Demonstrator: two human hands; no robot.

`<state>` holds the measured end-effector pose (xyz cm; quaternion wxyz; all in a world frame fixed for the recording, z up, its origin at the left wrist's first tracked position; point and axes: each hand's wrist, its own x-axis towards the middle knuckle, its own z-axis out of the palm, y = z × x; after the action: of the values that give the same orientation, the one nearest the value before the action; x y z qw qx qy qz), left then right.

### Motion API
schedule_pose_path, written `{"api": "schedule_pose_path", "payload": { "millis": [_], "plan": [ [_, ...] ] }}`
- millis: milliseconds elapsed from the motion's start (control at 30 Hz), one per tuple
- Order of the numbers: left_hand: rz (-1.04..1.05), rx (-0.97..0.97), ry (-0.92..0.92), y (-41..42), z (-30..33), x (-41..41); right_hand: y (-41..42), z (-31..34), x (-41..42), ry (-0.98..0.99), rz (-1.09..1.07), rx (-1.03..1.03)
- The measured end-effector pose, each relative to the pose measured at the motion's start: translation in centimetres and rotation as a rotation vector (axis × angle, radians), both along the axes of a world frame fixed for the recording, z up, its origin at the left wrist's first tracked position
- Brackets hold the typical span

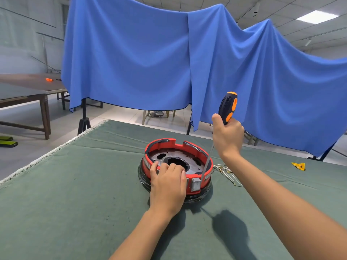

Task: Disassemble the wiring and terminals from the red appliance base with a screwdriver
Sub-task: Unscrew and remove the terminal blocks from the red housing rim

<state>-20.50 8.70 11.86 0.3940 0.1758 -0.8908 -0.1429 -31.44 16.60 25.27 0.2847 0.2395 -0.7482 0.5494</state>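
Observation:
The red appliance base (189, 147) sits open side up on the green cloth, a dark metal plate with a round hole inside it. My left hand (168, 186) grips its near rim, fingers curled over the edge into the inside. My right hand (228, 136) holds a black and orange screwdriver (228, 107) upright above the base's right side. Its shaft (207, 162) runs down to the inner right wall of the base, near a grey terminal block (195, 183). A bundle of white wires (226, 170) lies on the cloth just right of the base.
The green-covered table (75, 194) ends at a white edge on the left. A small yellow piece (299, 165) lies at the far right. A blue cloth (169, 53) hangs behind. Wooden tables (28, 94) stand at the left, one bearing an orange object (49, 79).

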Motion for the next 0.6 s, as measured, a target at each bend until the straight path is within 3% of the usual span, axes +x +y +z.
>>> {"api": "schedule_pose_path", "payload": {
  "millis": [300,500,600],
  "plan": [
    [0.003,-0.013,0.007,0.1,0.0,0.0,0.5,-0.3,-0.4,-0.031,0.089,-0.059],
    [-0.026,0.009,-0.01,0.1,0.2,0.2,-0.7,0.3,-0.2,-0.085,-0.042,0.027],
    [-0.12,0.021,0.114,0.2,0.5,0.8,-1.1,0.3,0.0,-0.076,-0.095,0.056]
  ]
}}
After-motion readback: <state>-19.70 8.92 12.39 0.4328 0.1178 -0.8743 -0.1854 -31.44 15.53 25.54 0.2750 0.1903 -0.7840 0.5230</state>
